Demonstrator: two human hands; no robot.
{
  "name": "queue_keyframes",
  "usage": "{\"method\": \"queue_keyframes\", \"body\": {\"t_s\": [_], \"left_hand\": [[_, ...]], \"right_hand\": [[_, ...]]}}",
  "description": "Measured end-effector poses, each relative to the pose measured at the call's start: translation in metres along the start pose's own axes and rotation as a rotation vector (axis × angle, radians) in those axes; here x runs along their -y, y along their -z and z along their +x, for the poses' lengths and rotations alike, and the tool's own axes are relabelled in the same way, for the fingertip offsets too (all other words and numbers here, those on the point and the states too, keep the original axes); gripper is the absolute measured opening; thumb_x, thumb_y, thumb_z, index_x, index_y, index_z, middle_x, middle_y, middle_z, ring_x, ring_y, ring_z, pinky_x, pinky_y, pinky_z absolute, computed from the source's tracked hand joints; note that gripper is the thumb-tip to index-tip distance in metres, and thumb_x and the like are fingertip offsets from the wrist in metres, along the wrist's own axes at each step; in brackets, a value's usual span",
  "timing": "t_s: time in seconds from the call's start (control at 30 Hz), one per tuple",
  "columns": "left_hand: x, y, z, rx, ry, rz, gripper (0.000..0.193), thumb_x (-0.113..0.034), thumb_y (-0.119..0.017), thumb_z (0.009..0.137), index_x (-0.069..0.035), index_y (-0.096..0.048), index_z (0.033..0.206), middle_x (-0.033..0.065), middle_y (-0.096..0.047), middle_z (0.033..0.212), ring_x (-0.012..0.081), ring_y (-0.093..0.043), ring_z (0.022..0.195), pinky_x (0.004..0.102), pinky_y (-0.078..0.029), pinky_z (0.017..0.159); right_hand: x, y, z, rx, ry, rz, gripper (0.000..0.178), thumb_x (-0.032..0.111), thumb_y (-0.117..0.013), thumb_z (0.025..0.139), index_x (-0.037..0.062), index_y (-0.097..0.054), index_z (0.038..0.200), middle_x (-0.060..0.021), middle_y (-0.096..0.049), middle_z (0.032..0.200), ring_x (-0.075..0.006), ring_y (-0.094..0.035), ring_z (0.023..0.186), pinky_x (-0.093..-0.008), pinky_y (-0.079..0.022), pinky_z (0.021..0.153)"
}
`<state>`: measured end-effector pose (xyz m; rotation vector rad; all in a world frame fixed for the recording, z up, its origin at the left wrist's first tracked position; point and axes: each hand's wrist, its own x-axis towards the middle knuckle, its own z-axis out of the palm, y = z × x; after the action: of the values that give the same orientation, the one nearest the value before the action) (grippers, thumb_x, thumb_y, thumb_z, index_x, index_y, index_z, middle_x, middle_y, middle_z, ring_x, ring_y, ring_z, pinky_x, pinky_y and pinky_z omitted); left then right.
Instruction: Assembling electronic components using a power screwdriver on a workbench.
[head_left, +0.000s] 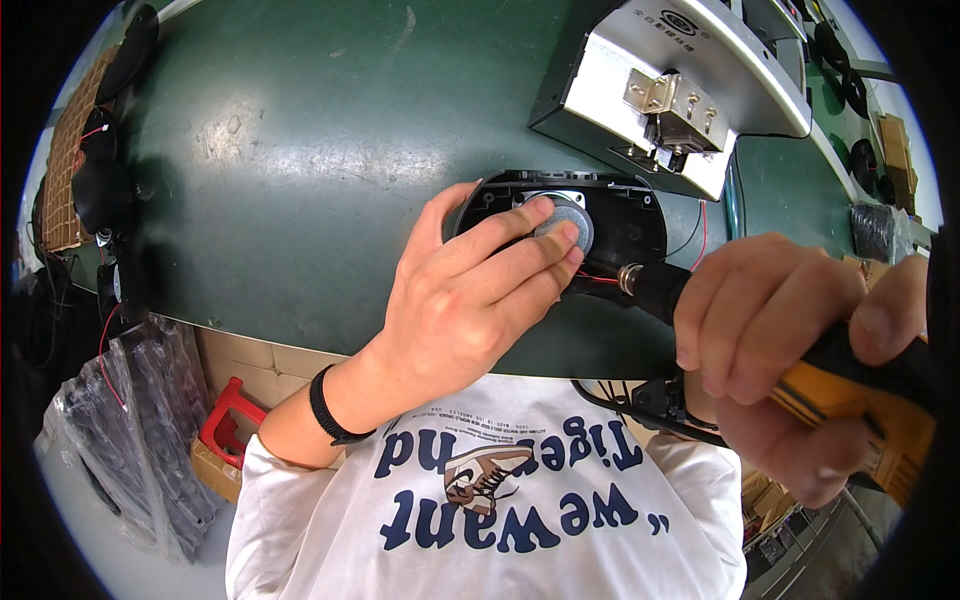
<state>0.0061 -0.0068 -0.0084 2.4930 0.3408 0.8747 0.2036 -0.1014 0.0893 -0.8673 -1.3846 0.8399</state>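
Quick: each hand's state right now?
Left hand: open, fingertips on the round grey speaker in the black housing.
Right hand: closed, holding the yellow power tool.

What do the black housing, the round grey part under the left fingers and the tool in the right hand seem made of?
Black housing: likely moulded plastic, satin, judging by its integral screw posts.
Round grey part: probably metal or ferrite, given its dull, smooth face.
Tool: orange and black casing, apparently matte plastic; its front collar shines like bare metal.

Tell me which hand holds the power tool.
The right hand, gripping the orange and black tool; the left hand instead touches the round grey speaker.
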Motion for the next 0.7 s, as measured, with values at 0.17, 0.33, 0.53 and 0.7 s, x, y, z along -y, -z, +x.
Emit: {"method": "queue_keyframes", "body": {"t_s": [0.17,0.33,0.53,0.7], "left_hand": [[0.0,0.001,-0.001,-0.002,0.002,0.006,0.039,-0.015,-0.088,0.058,-0.007,-0.078,0.095,0.0021,-0.076,0.107,0.0245,-0.07,0.11,0.0472,-0.051,0.095],[-0.002,-0.002,-0.002,-0.008,0.003,0.037,0.036,-0.015,-0.088,0.06,-0.011,-0.078,0.094,-0.0014,-0.075,0.108,0.0213,-0.07,0.112,0.0477,-0.051,0.095],[-0.003,-0.001,-0.003,-0.025,0.019,0.04,0.034,-0.015,-0.088,0.06,-0.011,-0.079,0.093,-0.0027,-0.075,0.108,0.02,-0.07,0.111,0.0469,-0.051,0.095],[-0.001,-0.004,-0.003,-0.038,0.01,0.031,0.033,-0.015,-0.088,0.06,-0.011,-0.079,0.092,-0.0025,-0.075,0.108,0.0196,-0.07,0.11,0.0464,-0.052,0.095]], "right_hand": [[0.0,-0.006,-0.002,-0.026,0.021,-0.039,0.051,0.045,-0.072,0.096,0.014,-0.041,0.123,-0.0011,-0.058,0.07,-0.0129,-0.056,0.048,-0.0275,-0.049,0.045],[-0.001,-0.014,-0.003,-0.038,0.043,-0.073,0.05,0.044,-0.072,0.096,0.0144,-0.041,0.12,-0.001,-0.058,0.069,-0.0133,-0.056,0.047,-0.028,-0.049,0.045],[-0.002,-0.023,-0.003,-0.06,0.069,-0.115,0.048,0.044,-0.073,0.096,0.0148,-0.04,0.117,-0.0009,-0.058,0.068,-0.0138,-0.056,0.046,-0.0286,-0.05,0.044],[0.005,-0.017,0.003,-0.013,0.035,-0.174,0.048,0.044,-0.073,0.096,0.015,-0.04,0.115,-0.0008,-0.058,0.067,-0.0139,-0.056,0.045,-0.029,-0.05,0.044]]}}
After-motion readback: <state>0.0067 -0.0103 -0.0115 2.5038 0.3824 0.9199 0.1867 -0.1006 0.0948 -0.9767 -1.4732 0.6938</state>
